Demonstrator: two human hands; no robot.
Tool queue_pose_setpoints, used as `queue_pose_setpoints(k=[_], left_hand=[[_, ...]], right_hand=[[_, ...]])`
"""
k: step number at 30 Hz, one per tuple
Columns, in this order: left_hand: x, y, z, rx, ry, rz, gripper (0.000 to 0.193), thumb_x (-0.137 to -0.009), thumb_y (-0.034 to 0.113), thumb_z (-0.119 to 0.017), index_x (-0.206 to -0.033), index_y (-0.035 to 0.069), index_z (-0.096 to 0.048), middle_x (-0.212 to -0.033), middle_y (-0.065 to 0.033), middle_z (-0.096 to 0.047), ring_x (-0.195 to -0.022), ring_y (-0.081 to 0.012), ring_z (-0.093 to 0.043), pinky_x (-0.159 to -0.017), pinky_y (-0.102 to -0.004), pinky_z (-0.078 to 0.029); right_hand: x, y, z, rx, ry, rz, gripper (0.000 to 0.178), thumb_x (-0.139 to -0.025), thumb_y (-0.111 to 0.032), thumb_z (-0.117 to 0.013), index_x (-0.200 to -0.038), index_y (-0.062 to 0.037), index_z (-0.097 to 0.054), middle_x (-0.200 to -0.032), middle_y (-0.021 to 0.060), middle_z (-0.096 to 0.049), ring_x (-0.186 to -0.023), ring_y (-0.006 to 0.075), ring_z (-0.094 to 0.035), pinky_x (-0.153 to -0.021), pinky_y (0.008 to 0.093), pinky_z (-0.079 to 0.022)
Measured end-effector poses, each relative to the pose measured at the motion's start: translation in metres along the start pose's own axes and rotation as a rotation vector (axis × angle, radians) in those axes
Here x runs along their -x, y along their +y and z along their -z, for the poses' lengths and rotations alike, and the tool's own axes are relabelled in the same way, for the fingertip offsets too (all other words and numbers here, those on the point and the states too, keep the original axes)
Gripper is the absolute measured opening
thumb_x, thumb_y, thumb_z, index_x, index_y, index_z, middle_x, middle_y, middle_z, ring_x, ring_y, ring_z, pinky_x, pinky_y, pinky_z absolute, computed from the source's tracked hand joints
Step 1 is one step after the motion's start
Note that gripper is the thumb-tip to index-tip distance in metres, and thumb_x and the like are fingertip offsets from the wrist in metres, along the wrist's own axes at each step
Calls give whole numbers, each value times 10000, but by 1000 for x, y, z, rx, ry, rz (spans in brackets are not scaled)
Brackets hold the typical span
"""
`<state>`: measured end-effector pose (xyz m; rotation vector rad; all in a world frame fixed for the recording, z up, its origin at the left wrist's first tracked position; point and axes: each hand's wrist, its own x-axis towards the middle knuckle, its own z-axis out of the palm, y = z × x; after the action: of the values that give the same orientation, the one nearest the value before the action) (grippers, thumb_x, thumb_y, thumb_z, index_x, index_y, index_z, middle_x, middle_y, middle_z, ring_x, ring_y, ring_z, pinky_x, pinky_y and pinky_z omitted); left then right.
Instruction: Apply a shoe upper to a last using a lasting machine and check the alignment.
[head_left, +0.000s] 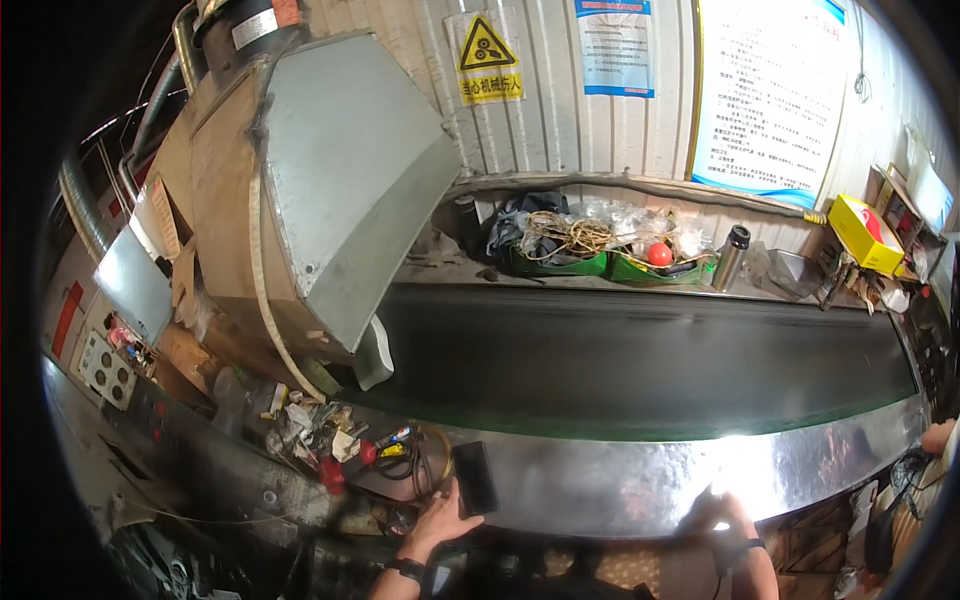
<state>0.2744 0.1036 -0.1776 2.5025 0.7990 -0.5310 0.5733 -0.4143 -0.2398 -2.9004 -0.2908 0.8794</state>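
Note:
My left hand (440,520) reaches in from the lower edge and grips the lower left side of a black smartphone (475,478), its thumb along the bottom. The phone is over the shiny metal ledge (590,485) in front of a dark conveyor belt (640,365). Farther right, my right hand (738,518) is at the front edge of the same ledge. Strong glare and shadow blur its fingers, and a small bright spot shows beside them; whether it holds anything is hidden. Dark bands circle both wrists.
A grey metal hood (350,170) stands over the belt's left end. Tools and scraps (345,445) clutter the ledge left of the phone. Behind the belt are green bins (565,265), a metal flask (732,258) and a yellow box (865,235). Another person's hand (938,437) shows at the right edge.

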Motion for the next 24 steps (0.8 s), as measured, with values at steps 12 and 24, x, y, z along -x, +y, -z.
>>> queue_pose_setpoints(k=[12,24], left_hand=[[-39,-12,55,335,-46,-85,732,-852,403,-803,-1413,-1,-565,-1095,-187,-757,-1048,-281,-730,-938,-375,-553],[-294,-184,170,367,727,192,745,-827,282,-798,-1431,-43,-506,-1289,-240,-654,-1196,-334,-631,-1032,-393,-481]], right_hand=[[-25,58,-43,-125,159,24,1633,-301,-402,-1023,-1596,31,-128,-1583,309,-321,-1512,478,-227,-1230,629,-175],[29,-49,-2,-545,660,120,754,-857,24,-632,-1564,-73,-388,-862,223,-708,-816,341,-709,-768,429,-549]])
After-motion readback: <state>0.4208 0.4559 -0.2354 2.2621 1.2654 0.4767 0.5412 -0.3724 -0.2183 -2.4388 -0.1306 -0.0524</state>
